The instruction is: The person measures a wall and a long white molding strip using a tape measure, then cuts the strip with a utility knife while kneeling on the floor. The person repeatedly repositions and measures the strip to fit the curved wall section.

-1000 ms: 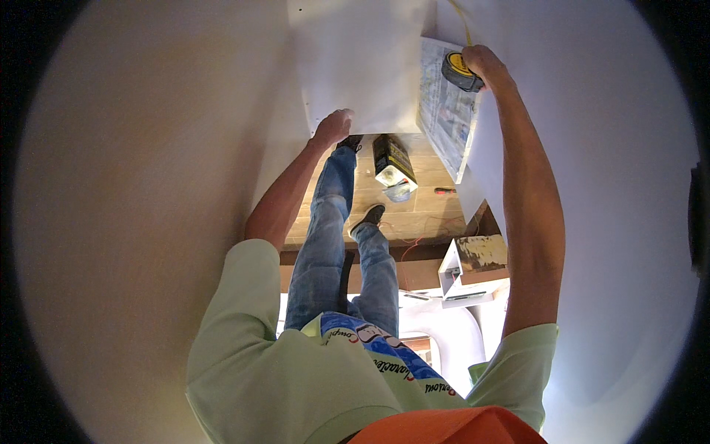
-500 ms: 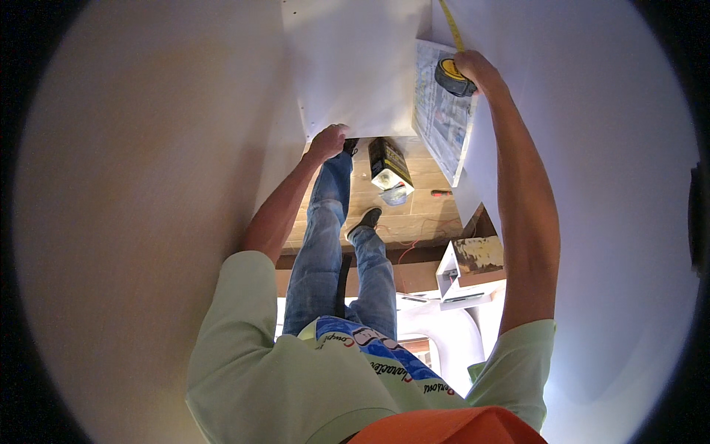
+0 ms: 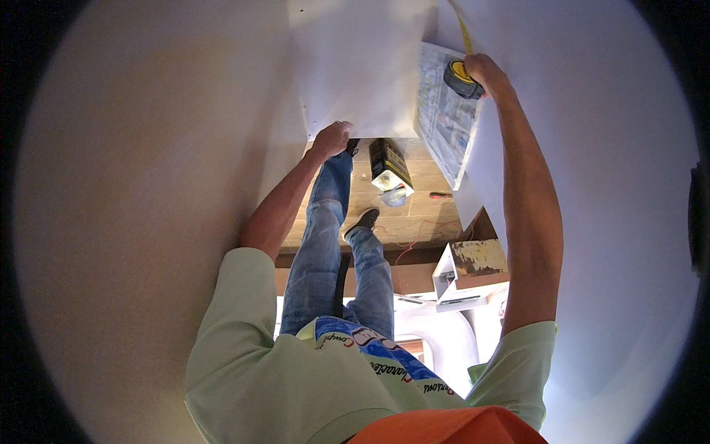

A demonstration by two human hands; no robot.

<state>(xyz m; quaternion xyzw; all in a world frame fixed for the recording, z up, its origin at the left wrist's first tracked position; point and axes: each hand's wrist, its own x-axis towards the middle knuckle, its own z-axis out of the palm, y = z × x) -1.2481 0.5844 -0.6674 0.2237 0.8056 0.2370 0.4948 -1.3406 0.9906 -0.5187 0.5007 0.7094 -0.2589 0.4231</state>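
My right hand [image 3: 486, 74] is closed around a black and yellow tape measure [image 3: 462, 80], with its yellow blade [image 3: 466, 33] running upward to the picture's top edge. Behind the tape case is a pale board with a streaked, translucent-looking face [image 3: 442, 118], beside a white side wall [image 3: 592, 163]. My left hand [image 3: 331, 139] has curled fingers at the lower edge of a white panel [image 3: 355, 66], apparently gripping it; the fingertips are small and partly hidden.
Past my legs, a wooden floor [image 3: 407, 214] holds a black and yellow rectangular container [image 3: 387, 159], a red-handled tool [image 3: 440, 195] and thin red cords. A box-like unit [image 3: 473, 266] stands lower right. A long wall [image 3: 133, 222] lies close on my left.
My right hand with the tape measure sits slightly lower than a second ago. The view has shifted a little; my left hand stays at the panel's edge.
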